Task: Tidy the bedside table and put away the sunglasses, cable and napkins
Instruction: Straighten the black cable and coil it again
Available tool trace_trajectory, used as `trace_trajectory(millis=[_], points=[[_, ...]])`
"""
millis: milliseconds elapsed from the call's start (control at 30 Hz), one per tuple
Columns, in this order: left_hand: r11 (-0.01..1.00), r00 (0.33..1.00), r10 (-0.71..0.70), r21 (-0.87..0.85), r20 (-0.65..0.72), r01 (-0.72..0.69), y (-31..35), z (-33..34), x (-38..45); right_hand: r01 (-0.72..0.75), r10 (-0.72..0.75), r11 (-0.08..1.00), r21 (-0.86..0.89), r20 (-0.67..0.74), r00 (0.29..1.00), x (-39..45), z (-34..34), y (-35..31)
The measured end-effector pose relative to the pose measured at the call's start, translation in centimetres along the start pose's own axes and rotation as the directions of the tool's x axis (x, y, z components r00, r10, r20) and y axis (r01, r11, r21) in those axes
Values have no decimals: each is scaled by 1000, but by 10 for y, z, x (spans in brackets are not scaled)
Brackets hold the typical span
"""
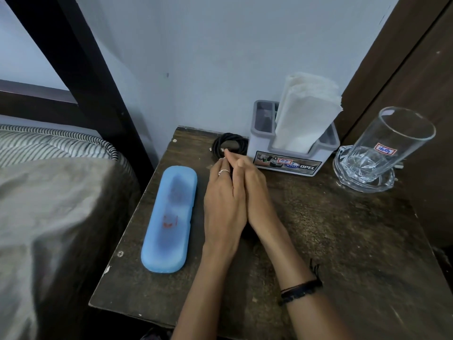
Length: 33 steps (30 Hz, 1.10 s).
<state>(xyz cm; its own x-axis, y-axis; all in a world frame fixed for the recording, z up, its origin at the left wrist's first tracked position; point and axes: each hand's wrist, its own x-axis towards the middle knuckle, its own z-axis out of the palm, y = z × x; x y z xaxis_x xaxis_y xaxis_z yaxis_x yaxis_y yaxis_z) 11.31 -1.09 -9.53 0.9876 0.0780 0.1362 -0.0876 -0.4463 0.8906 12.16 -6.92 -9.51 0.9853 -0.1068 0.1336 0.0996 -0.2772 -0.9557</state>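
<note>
My left hand [224, 204] and right hand [255, 195] lie flat, palms pressed together, holding nothing. I judge tidying finished: cable [229, 143] coiled by the wall, napkins [306, 111] upright in their holder [289, 160], blue case [170, 217] closed; sunglasses unseen.

Dim, cool, even light; soft shadows under the hands [235, 200]; glints on the glass [389, 146]; wide-angle bending at edges; slight softness.

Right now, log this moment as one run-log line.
hands: left hand and right hand pressed together, empty | cable: coiled at fingertips | napkins: in holder | blue case: closed
</note>
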Motion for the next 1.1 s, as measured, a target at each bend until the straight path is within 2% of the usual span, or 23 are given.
trace_trajectory(millis=[67,200,333,500,667,767,867,933,1000,1100], points=[[1000,1000,9,-29,26,-8,-4,1,2,-14,16,999,-29,68,998,3,-2,3],[995,994,68,61,89,-74,-6,4,7,-12,19,998,-54,115,993,2,-7,5],[997,998,-22,-67,66,27,12,-6,-7,118,-118,982,-150,7,993,-10,-8,-6],[1000,999,19,16,-29,-18,33,-34,-41,127,-130,991,-44,-83,988,-43,2,-30],[982,975,137,154,-175,-110,24,-66,-84,114,-107,992,-48,125,986,-89,12,-41],[985,947,72,169,-313,-19,11,-79,-109,163,-134,983,-89,269,954,-109,20,-37],[982,936,-134,83,-326,169,0,-88,-119,289,-171,906,-309,357,918,-117,28,-31],[976,938,-195,36,-285,214,-5,-91,-116,309,-174,856,-414,332,927,-114,32,-28],[980,947,-187,18,-262,199,-9,-91,-107,242,-136,871,-427,264,955,-104,37,-30],[984,952,-174,-19,-252,175,-11,-90,-85,235,-155,885,-401,222,963,-84,44,-28]])
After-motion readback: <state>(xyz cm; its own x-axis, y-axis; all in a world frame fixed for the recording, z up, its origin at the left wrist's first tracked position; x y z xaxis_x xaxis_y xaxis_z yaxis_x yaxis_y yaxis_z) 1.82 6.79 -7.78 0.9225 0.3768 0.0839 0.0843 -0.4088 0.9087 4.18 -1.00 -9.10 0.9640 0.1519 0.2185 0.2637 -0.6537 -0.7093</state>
